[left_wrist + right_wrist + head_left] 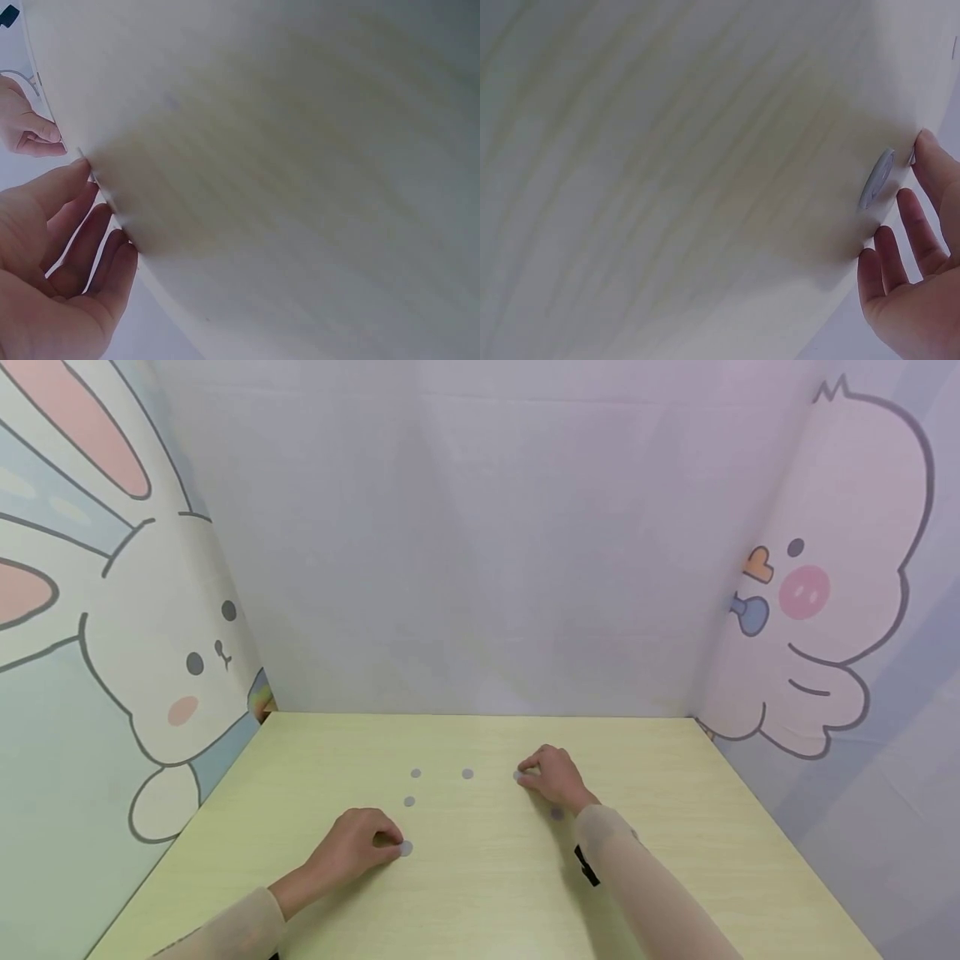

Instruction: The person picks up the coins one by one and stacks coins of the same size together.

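In the head view, my left hand (352, 850) is at the near left of the table, thumb and forefinger pinching the edge of a silver coin (406, 848) that lies on the tabletop. Farther back, my right hand (557, 777) pinches another coin (517, 775) between thumb and forefinger. Close under the right wrist lies a coin (557, 814); the right wrist view shows a raised design on the coin (876, 178) beside that hand. In the left wrist view, the left hand's fingertips (129, 241) touch the table and the coin is mostly hidden.
Three more coins lie flat on the pale wooden table (480, 902): one at the back left (416, 773), another coin (467, 774) at back centre, and a coin (409, 802) beyond the left hand. Printed curtains (465, 543) enclose the table's back and sides.
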`<state>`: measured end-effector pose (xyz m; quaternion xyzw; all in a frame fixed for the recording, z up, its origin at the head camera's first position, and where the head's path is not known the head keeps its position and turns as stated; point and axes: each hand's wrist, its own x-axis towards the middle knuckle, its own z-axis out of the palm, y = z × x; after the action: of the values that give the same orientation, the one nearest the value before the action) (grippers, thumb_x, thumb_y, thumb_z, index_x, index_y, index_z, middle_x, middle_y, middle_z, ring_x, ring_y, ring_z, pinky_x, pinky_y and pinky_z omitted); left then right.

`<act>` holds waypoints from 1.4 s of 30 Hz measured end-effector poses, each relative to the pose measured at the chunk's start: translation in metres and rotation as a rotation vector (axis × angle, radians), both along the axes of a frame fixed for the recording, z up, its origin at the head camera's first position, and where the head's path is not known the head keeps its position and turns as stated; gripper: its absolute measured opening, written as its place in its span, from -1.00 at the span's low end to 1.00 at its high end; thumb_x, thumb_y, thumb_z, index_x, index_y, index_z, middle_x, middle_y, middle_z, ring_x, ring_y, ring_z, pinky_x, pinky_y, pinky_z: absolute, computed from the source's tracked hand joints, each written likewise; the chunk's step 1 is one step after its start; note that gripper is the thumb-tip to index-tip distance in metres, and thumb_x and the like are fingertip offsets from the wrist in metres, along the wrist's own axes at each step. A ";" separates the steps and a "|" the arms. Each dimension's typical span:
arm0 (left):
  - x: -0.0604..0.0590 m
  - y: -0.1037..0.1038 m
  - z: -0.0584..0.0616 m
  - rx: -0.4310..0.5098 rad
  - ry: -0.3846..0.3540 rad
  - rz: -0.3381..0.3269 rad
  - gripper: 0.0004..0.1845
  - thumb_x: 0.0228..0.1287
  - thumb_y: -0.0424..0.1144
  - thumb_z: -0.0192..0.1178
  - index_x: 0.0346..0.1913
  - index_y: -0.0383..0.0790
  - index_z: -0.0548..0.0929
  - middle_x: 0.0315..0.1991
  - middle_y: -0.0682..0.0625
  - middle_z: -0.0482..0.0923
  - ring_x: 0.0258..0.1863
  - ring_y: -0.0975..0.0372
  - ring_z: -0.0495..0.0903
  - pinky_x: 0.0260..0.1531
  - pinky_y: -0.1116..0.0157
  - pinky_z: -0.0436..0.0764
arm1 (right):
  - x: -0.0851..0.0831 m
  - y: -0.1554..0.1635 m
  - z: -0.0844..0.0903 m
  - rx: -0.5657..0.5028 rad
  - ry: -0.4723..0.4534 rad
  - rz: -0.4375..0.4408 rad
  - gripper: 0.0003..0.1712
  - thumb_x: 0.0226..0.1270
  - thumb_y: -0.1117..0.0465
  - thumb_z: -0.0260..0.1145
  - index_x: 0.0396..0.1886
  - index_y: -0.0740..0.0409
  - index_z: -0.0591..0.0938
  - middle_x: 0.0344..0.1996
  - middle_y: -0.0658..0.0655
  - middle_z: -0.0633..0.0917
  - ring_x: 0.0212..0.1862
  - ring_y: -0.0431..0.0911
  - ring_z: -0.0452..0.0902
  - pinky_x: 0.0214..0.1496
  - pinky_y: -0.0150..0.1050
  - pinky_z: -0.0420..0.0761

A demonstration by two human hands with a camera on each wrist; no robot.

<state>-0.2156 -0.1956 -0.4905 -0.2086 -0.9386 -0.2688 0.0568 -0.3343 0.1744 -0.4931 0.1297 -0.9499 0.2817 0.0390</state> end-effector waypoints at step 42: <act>0.001 -0.001 0.001 -0.004 -0.002 -0.003 -0.91 0.21 -0.18 0.59 -0.28 0.07 0.86 -0.32 0.35 0.73 -0.25 0.42 0.65 -0.12 0.29 0.66 | -0.005 0.003 -0.003 0.077 0.062 0.090 -0.84 0.35 0.08 0.57 -0.18 0.03 0.89 -0.11 0.05 0.78 -0.01 0.01 0.69 0.19 0.03 0.65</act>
<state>-0.2147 -0.1965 -0.4890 -0.2100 -0.9388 -0.2674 0.0551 -0.3391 0.1776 -0.4959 0.1823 -0.9516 0.2423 0.0509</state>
